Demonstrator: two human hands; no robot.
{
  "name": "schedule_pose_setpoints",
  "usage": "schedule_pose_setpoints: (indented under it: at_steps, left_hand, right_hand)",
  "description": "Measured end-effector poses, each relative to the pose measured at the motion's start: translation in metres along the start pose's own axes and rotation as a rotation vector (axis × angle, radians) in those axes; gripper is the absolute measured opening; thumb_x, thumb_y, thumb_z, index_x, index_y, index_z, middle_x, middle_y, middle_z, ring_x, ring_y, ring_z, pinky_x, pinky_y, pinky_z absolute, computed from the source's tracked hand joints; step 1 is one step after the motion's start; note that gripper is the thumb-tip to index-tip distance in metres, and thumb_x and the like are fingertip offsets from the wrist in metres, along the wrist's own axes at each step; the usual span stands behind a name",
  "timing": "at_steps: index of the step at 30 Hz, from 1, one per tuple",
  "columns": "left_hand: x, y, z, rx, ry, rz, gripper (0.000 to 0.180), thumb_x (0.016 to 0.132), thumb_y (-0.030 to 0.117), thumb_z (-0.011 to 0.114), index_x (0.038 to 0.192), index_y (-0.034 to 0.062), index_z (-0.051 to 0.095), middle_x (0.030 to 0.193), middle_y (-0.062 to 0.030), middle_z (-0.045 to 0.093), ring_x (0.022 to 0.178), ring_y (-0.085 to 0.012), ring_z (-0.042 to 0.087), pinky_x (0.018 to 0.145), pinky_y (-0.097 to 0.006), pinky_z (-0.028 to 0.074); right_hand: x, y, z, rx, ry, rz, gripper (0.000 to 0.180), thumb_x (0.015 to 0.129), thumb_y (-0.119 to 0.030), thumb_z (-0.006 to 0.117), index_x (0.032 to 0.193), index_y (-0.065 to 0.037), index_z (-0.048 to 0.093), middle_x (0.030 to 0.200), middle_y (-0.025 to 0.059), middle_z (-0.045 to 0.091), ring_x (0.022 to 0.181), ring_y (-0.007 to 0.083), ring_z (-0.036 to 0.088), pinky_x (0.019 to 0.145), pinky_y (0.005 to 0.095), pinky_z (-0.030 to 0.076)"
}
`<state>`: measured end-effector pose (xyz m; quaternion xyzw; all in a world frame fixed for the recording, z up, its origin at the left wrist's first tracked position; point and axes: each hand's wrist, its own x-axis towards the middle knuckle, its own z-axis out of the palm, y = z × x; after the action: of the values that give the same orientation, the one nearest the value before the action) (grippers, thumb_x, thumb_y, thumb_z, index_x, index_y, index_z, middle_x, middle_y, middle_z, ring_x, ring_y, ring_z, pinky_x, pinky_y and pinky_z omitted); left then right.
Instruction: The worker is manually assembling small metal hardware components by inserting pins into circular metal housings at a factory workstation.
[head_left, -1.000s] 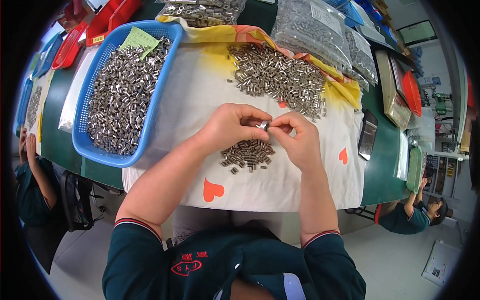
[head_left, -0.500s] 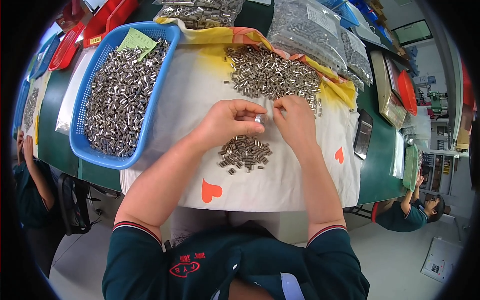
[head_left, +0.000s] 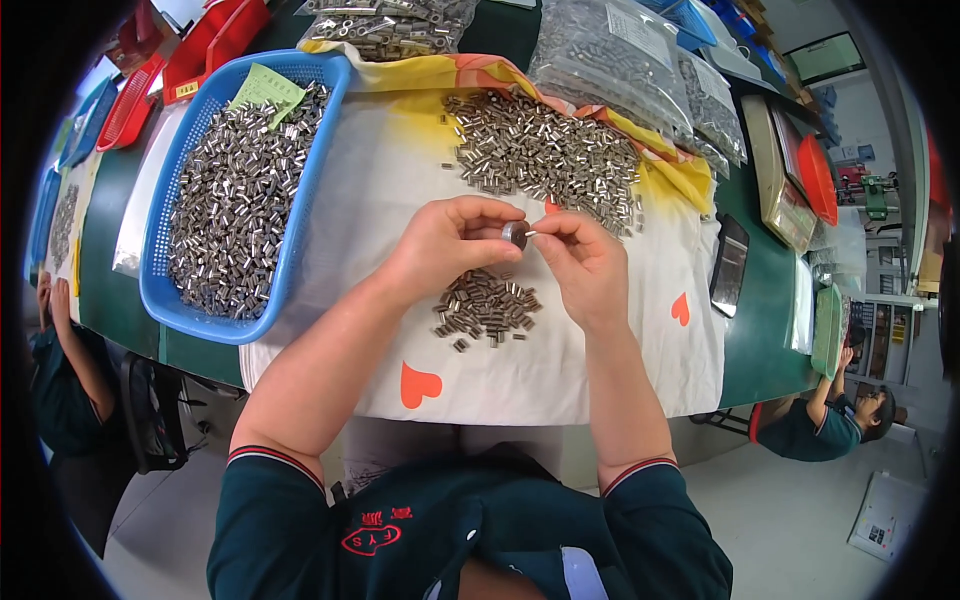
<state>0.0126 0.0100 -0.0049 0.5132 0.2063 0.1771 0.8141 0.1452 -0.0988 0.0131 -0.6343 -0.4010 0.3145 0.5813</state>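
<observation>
My left hand [head_left: 455, 238] is closed round a short, round metal piece [head_left: 515, 234], dark on its face with a silvery rim. Facing it, my right hand [head_left: 583, 260] pinches a small metal sleeve [head_left: 531, 233] between thumb and fingertip, its end at the round piece; whether it sits inside cannot be made out. Below my hands lies a small pile of metal sleeves [head_left: 487, 308] on the white cloth [head_left: 350, 250]. Beyond them spreads a larger heap of the same sleeves [head_left: 545, 155].
A blue basket [head_left: 287, 255] full of sleeves stands at the left, a green paper [head_left: 268, 92] on top. Bagged metal parts [head_left: 605, 60] lie at the back. A dark phone-like slab [head_left: 729, 268] rests at the right. Other people sit at left [head_left: 75, 375] and right [head_left: 815, 425].
My right hand has come back from the edge of the large heap to the round piece, now pinching a sleeve. My left hand has turned the round piece slightly.
</observation>
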Motion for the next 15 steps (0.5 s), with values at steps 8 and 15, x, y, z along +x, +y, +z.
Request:
schedule_pose_setpoints:
  at_steps: [8,15]
  left_hand:
    - [0.006,0.000,0.004,0.083,0.000,0.003,0.032,0.073,0.000,0.066,0.104,-0.0036,0.057,0.080,-0.0013,0.059,0.071,-0.0064,0.055,0.065,-0.019,0.047]
    - [-0.003,-0.009,-0.009,0.108,0.094,0.024,0.033,0.071,-0.007,0.062,0.103,-0.0052,0.055,0.087,-0.0068,0.061,0.075,-0.0116,0.058,0.068,-0.022,0.049]
  right_hand:
    - [-0.001,-0.013,-0.002,-0.317,0.008,-0.214,0.008,0.074,0.002,0.061,0.082,0.000,0.060,0.080,0.0049,0.059,0.069,0.0102,0.053,0.064,0.0219,0.044]
    - [-0.001,-0.002,0.007,-0.352,-0.037,-0.328,0.011,0.070,0.000,0.062,0.080,-0.002,0.058,0.075,0.0085,0.057,0.065,0.0183,0.057,0.057,0.0263,0.047]
